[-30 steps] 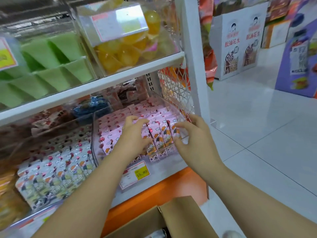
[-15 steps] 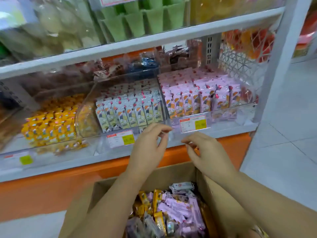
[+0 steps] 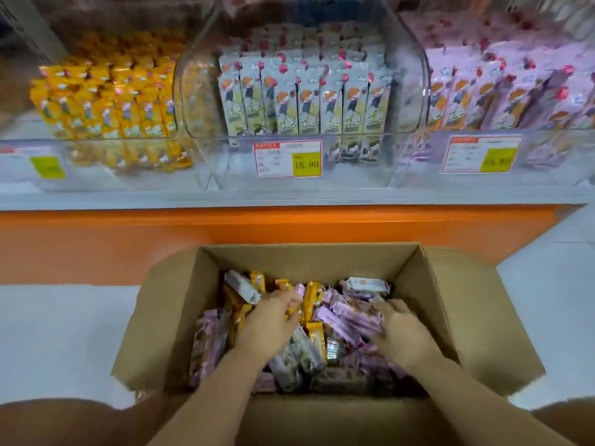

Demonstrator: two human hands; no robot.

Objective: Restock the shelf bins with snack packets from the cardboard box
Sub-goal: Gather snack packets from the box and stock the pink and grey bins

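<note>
We have both hands down in the cardboard box (image 3: 428, 304), which sits on the floor (image 3: 64, 323) just below the shelf (image 3: 193, 198). Our left hand (image 3: 270, 320) curls its fingers into the yellow packets (image 3: 314, 297) and our right hand (image 3: 402, 336) lies over the purple packets (image 3: 347, 313), but blur keeps us from telling whether either grips anything. The slick, crinkly wrappers lie jumbled, so we judge it best to gather one colour, ends aligned, for the matching clear plastic bins (image 3: 199, 101) with rounded walls.
</note>
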